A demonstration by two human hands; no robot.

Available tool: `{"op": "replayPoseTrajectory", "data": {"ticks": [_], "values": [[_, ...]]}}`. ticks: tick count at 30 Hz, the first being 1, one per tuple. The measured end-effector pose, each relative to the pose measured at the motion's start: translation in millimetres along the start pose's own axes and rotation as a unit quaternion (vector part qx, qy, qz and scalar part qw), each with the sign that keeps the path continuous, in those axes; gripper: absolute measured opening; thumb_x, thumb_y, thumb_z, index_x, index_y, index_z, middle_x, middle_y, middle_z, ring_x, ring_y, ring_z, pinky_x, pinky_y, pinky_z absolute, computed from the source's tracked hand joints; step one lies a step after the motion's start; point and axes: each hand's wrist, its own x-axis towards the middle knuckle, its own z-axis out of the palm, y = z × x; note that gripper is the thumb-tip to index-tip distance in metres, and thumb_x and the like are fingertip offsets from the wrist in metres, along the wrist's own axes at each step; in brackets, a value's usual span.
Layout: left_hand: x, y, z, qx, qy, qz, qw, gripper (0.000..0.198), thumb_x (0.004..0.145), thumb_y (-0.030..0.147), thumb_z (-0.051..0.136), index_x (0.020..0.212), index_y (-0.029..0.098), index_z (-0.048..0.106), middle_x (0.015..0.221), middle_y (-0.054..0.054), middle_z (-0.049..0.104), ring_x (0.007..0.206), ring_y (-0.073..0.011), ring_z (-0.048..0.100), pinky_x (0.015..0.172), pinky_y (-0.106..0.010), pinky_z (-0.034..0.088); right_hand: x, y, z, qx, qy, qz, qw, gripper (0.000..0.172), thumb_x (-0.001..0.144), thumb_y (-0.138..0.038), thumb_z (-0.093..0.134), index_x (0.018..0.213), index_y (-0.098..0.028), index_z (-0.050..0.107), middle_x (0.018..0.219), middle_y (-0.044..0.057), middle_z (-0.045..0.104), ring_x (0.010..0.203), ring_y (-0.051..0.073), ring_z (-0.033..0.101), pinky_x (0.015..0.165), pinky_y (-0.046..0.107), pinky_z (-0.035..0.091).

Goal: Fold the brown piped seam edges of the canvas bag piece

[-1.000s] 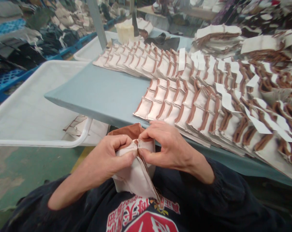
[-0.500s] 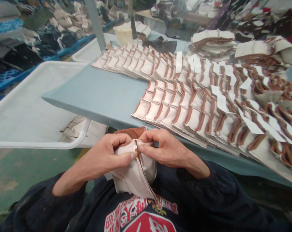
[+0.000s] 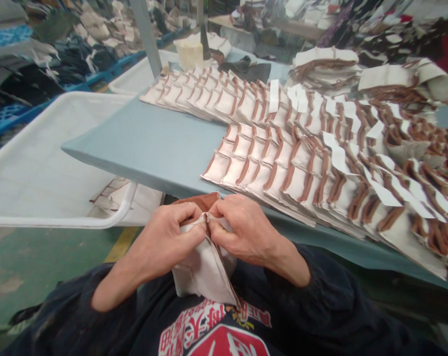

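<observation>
Close to my body I hold a sewn piece of off-white fabric with a brown lining (image 3: 201, 282), its seam running down toward my apron. My left hand (image 3: 164, 230) pinches its top edge left of the seam, thumb in front and fingers behind. On the other side of the seam, my right hand (image 3: 244, 230) grips the same edge between thumb and curled fingers. Both thumbs nearly meet at the seam's top end. Some of the brown lining shows behind my fingers. The fingertips inside the piece are hidden.
A blue-grey table (image 3: 150, 143) lies ahead, bearing overlapping rows of similar fabric pieces (image 3: 253, 163) and white paper strips (image 3: 337, 153). Left of it is a white plastic cart (image 3: 57, 158). A metal post (image 3: 146, 37) rises behind; stacked fabric bundles (image 3: 324, 69) sit farther back.
Both hands have drawn closer together on the seam, the right thumb pressing nearer the left. The right hand has shifted slightly left and up, and the fabric's top edge is more pinched.
</observation>
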Motion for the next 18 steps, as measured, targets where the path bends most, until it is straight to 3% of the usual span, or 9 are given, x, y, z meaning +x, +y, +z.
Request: {"op": "replayPoseTrajectory", "data": {"ticks": [2, 5, 7, 12, 18], "values": [[0, -6, 3.2, -0.067, -0.018, -0.02, 0.997, 0.029, 0.082, 0.04, 0.06, 0.063, 0.019, 0.055, 0.062, 0.003, 0.049, 0.06, -0.0125, 0.042, 0.052, -0.022, 0.032, 1, 3, 2, 0.067, -0.026, 0.012, 0.997, 0.013, 0.087, -0.02, 0.059, 0.074, -0.019, 0.059, 0.072, 0.001, 0.064, 0.07, 0.016, 0.053, 0.07, 0.032, 0.037], [-3, -17, 8.2, -0.206, -0.059, -0.063, 0.975, 0.036, 0.084, 0.049, 0.066, 0.068, 0.019, 0.053, 0.064, 0.004, 0.048, 0.059, -0.0112, 0.04, 0.052, -0.021, 0.033, 0, 9, 2, 0.221, -0.092, 0.039, 0.97, 0.016, 0.09, -0.022, 0.056, 0.074, -0.021, 0.053, 0.069, -0.004, 0.054, 0.064, 0.013, 0.046, 0.06, 0.028, 0.034], [-6, -22, 9.8, -0.236, -0.063, -0.073, 0.967, 0.04, 0.086, 0.053, 0.067, 0.072, 0.019, 0.054, 0.067, 0.004, 0.048, 0.06, -0.0112, 0.04, 0.052, -0.021, 0.034, -2, 12, 2, 0.263, -0.102, 0.039, 0.959, 0.017, 0.093, -0.023, 0.054, 0.076, -0.021, 0.052, 0.071, -0.004, 0.054, 0.064, 0.013, 0.045, 0.06, 0.027, 0.035], [-10, -18, 6.4, -0.115, -0.059, -0.037, 0.991, 0.034, 0.088, 0.047, 0.066, 0.072, 0.017, 0.059, 0.069, 0.003, 0.049, 0.063, -0.0123, 0.042, 0.053, -0.021, 0.033, -8, 13, 4, 0.163, 0.001, -0.029, 0.986, 0.019, 0.099, -0.022, 0.055, 0.08, -0.022, 0.053, 0.08, 0.0, 0.062, 0.077, 0.017, 0.054, 0.074, 0.032, 0.043], [-4, -11, 6.9, -0.041, -0.015, 0.004, 0.999, 0.032, 0.09, 0.042, 0.058, 0.068, 0.019, 0.06, 0.066, 0.002, 0.054, 0.064, -0.0152, 0.049, 0.056, -0.024, 0.039, -6, 11, 8, 0.121, 0.08, -0.113, 0.983, 0.012, 0.104, -0.021, 0.059, 0.093, -0.021, 0.062, 0.103, 0.009, 0.076, 0.105, 0.022, 0.068, 0.098, 0.039, 0.05]]}}
